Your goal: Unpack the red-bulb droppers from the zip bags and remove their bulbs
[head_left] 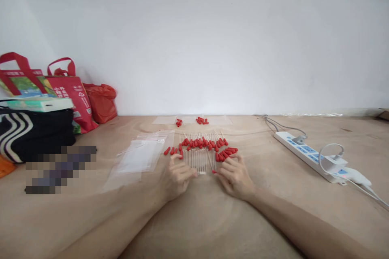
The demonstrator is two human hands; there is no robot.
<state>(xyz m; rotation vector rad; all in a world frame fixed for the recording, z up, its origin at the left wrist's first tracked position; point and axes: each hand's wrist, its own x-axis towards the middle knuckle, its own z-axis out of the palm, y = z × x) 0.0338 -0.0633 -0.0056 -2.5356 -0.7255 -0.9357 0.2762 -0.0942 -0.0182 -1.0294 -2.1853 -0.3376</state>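
A row of thin clear tubes (pixel 197 162) lies side by side on the table between my hands. Beyond them several red rubber bulbs (pixel 199 142) form a curved band, with more thin tubes reaching away behind. My left hand (pixel 179 176) is curled at the row's left side, thumb and finger together by the near ends of the tubes; what they hold, if anything, I cannot make out. My right hand (pixel 237 176) pinches a small red bulb (pixel 214 172) that appears to sit on the end of a slanted tube. More loose red bulbs (pixel 223 156) lie beside its fingers.
Clear plastic bags (pixel 142 156) lie flat on the left. Two small piles of red bulbs (pixel 202 120) rest near the wall. A white power strip (pixel 310 156) with plugs and cables is at right. Red shopping bags (pixel 71 97) and a black bag (pixel 36 133) stand at left.
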